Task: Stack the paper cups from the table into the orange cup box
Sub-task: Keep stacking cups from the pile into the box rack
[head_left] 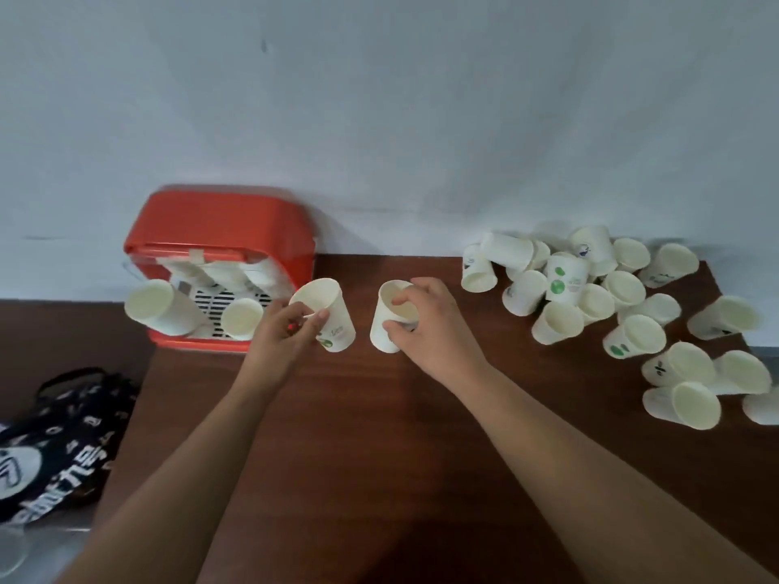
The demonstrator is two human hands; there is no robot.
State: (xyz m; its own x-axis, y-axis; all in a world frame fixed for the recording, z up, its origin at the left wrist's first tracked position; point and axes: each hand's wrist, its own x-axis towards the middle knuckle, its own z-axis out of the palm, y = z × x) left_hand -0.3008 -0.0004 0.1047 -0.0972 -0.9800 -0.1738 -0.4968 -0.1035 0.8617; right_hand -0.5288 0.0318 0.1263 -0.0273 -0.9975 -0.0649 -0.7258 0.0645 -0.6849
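Note:
The orange cup box (219, 223) stands at the table's back left against the wall, its front open. Two paper cups (160, 307) (241, 319) poke out of it with their mouths facing me. My left hand (284, 330) grips a white paper cup with green print (331, 307) just right of the box. My right hand (430, 326) holds another white paper cup (388, 314) by its rim, upright on the table. A pile of several loose paper cups (590, 288) lies at the right.
The dark wooden table (379, 436) ends at a pale wall (379, 120) behind. A black bag with white print (59, 440) lies at the lower left, off the table's left edge. More cups (695, 394) reach the table's right edge.

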